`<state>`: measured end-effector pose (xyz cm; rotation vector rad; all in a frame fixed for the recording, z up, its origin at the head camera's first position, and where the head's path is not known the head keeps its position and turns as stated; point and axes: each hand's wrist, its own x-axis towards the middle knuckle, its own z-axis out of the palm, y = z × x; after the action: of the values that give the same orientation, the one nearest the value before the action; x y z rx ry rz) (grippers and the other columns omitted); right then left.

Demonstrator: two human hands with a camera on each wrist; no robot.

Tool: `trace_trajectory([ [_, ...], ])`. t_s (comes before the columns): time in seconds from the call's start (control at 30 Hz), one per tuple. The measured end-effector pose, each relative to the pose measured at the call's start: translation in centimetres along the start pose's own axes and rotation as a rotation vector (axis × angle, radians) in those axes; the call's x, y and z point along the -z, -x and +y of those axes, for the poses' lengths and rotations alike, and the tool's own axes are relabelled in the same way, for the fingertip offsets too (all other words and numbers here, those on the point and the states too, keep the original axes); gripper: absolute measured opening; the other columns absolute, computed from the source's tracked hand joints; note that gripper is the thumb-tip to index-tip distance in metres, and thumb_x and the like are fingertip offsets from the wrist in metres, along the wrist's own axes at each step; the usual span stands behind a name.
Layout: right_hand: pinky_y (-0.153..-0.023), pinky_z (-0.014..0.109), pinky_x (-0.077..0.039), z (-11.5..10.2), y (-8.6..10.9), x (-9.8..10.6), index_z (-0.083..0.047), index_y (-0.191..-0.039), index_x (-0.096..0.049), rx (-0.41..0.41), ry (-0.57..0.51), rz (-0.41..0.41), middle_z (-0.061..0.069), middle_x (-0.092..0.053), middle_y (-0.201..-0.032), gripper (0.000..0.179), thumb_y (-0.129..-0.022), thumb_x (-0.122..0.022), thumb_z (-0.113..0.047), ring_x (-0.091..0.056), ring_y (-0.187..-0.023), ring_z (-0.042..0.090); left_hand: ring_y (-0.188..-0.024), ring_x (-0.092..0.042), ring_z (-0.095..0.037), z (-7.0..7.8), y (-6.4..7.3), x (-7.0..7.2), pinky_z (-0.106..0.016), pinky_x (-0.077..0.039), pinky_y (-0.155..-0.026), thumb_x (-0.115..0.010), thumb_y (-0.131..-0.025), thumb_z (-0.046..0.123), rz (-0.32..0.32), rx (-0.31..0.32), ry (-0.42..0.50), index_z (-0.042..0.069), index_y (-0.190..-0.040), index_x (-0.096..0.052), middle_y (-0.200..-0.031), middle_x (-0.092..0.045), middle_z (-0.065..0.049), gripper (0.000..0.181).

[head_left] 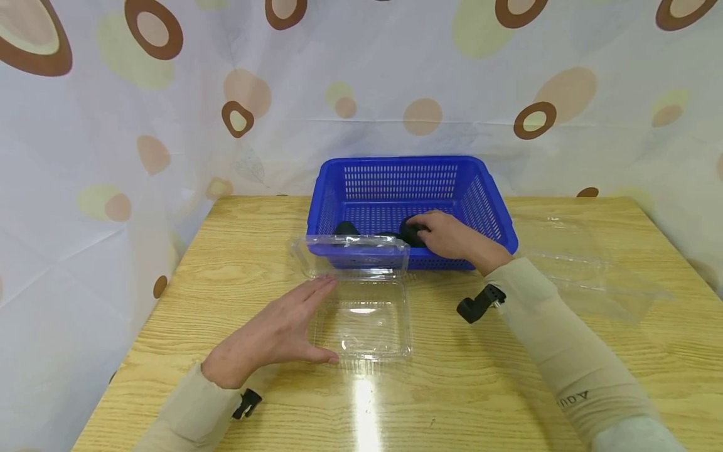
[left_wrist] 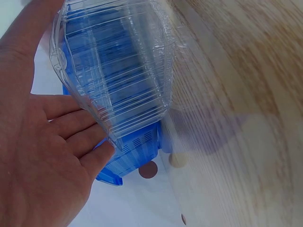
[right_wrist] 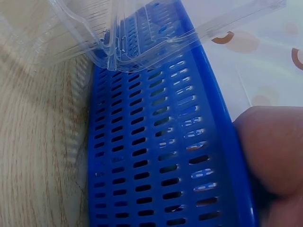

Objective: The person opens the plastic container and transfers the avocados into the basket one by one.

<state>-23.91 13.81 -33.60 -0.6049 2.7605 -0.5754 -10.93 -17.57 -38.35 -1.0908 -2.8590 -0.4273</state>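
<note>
A clear plastic clamshell container (head_left: 367, 320) stands on the table with its lid (head_left: 356, 256) raised toward the basket. My left hand (head_left: 277, 333) is spread beside its left side, fingertips at the hinge and thumb at the front left corner. In the left wrist view those fingers (left_wrist: 78, 127) lie fairly straight along the container's rim. My right hand (head_left: 449, 235) reaches over the front rim of a blue basket (head_left: 401, 162), its fingers curled over a dark rounded object (head_left: 410, 232). Another dark rounded object (head_left: 346, 228) lies left of it in the basket.
More clear plastic containers (head_left: 587, 270) lie at the right of the wooden table (head_left: 452, 389). Behind the basket hangs a patterned cloth (head_left: 384, 75). The raised lid overlaps the basket's front left in the head view.
</note>
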Motion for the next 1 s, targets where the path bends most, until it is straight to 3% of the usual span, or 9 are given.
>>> trace_trajectory([
  [0.17, -0.095, 0.052, -0.044, 0.1, 0.4, -0.1, -0.002, -0.141, -0.051, 0.001, -0.055, 0.082, 0.026, -0.050, -0.141, 0.041, -0.103, -0.038, -0.007, -0.047, -0.124, 0.039, -0.144, -0.039, -0.034, 0.1, 0.0, 0.0, -0.045, -0.036, -0.117, -0.080, -0.067, 0.066, 0.002, -0.004, -0.002, -0.003, -0.152, -0.032, -0.156, -0.037, -0.021, 0.120],
  [0.43, -0.099, 0.054, -0.045, -0.2, 2.1, -0.2, -0.002, -0.132, -0.056, 0.037, -0.133, 0.323, 0.022, -0.051, -0.137, 0.036, -0.099, -0.041, -0.002, -0.048, -0.129, 0.039, -0.145, -0.038, -0.034, 0.2, -0.1, 0.0, -0.046, -0.035, -0.118, -0.080, -0.067, 0.066, -0.009, 0.000, 0.003, -0.003, -0.152, -0.031, -0.157, -0.036, -0.021, 0.120],
  [0.6, -0.089, 0.046, -0.045, -1.0, 3.7, -0.3, -0.001, -0.127, -0.060, 0.091, -0.146, 0.426, 0.020, -0.055, -0.131, 0.036, -0.096, -0.042, 0.000, -0.053, -0.117, 0.034, -0.145, -0.037, -0.035, 0.2, -0.1, 0.1, -0.046, -0.035, -0.118, -0.081, -0.066, 0.065, -0.012, 0.006, 0.011, -0.002, -0.153, -0.031, -0.157, -0.035, -0.021, 0.121],
  [0.83, -0.067, 0.035, -0.040, -2.3, 6.0, -0.6, -0.003, -0.126, -0.061, 0.153, -0.150, 0.469, 0.018, -0.055, -0.132, 0.033, -0.096, -0.046, 0.000, -0.048, -0.077, 0.023, -0.144, -0.038, -0.035, 0.1, 0.0, 0.0, -0.046, -0.036, -0.117, -0.083, -0.065, 0.064, -0.001, 0.002, 0.012, -0.002, -0.152, -0.031, -0.157, -0.035, -0.020, 0.121],
  [0.93, -0.064, 0.033, -0.039, -2.7, 6.9, -0.9, -0.005, -0.125, -0.061, 0.162, -0.145, 0.479, 0.017, -0.055, -0.131, 0.031, -0.096, -0.050, -0.003, -0.045, -0.069, 0.021, -0.144, -0.038, -0.035, 0.1, 0.0, 0.0, -0.047, -0.036, -0.117, -0.083, -0.065, 0.063, -0.001, 0.001, 0.014, -0.002, -0.153, -0.031, -0.157, -0.035, -0.020, 0.121],
  [1.0, -0.065, 0.034, -0.042, -2.9, 7.4, -1.2, -0.005, -0.125, -0.061, 0.167, -0.139, 0.484, 0.016, -0.056, -0.130, 0.030, -0.096, -0.053, -0.005, -0.048, -0.073, 0.022, -0.144, -0.038, -0.035, 0.1, 0.0, -0.1, -0.046, -0.036, -0.117, -0.083, -0.065, 0.063, -0.002, 0.004, 0.018, -0.002, -0.153, -0.031, -0.157, -0.035, -0.019, 0.121],
])
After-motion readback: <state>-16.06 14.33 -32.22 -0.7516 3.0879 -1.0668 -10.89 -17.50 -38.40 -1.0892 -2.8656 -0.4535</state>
